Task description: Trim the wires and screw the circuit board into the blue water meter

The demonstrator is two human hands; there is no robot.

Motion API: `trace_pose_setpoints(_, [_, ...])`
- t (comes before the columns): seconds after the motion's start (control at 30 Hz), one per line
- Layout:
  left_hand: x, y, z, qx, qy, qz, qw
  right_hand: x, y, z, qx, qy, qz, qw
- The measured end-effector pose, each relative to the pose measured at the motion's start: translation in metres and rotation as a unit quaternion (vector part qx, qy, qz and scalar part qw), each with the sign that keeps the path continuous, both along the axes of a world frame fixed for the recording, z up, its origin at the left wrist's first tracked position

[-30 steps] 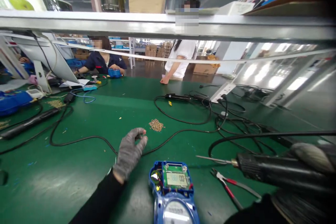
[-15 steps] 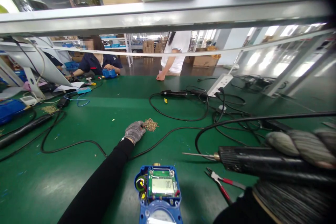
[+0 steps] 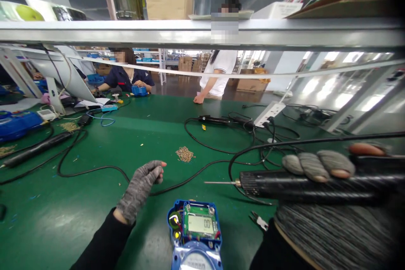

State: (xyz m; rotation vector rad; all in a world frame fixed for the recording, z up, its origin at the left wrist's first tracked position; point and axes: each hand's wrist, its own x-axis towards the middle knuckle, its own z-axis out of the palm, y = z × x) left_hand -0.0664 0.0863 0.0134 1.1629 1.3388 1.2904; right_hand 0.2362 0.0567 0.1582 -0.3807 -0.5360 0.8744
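Observation:
My left hand [image 3: 141,187], in a grey glove with bare fingertips, is above the green bench with thumb and fingers pinched together. Anything between those fingertips is too small to make out. Beyond it lies a small pile of screws [image 3: 185,154]. My right hand [image 3: 319,168], gloved alike, is wrapped round a black electric screwdriver [image 3: 284,184] whose thin bit [image 3: 218,182] points left. Below the bit lies a blue meter housing [image 3: 219,228], its circuit board bare and its display [image 3: 200,223] lit with digits. A clear round window shows at its near end.
Cutters [image 3: 260,221] lie right of the meter, partly hidden by my right arm. Black cables cross the bench [image 3: 104,143]. A second screwdriver [image 3: 215,120] and a power strip [image 3: 268,114] lie farther back. A shelf [image 3: 177,33] spans overhead. Two people are across the bench.
My left hand has drawn back from the screw pile toward me. The screwdriver in my right hand has shifted left, and its bit is nearer the meter. The view has tilted up slightly.

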Motion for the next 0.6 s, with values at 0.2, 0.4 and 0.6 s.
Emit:
trace_pose_setpoints(0.2, [0.015, -0.041, 0.004, -0.095, -0.304, -0.016, 0.948, -0.04, 0.005, 0.001, 0.049, -0.014, 0.05, 0.997])
trace_pose_setpoints(0.4, [0.02, -0.04, 0.004, -0.083, -0.42, -0.048, 0.903, -0.082, -0.003, 0.006, 0.048, -0.036, 0.07, 0.996])
trace_pose_setpoints(0.6, [0.029, -0.05, 0.009, -0.139, -0.458, -0.06, 0.876, -0.092, -0.006, 0.003, 0.056, -0.039, 0.076, 0.995])
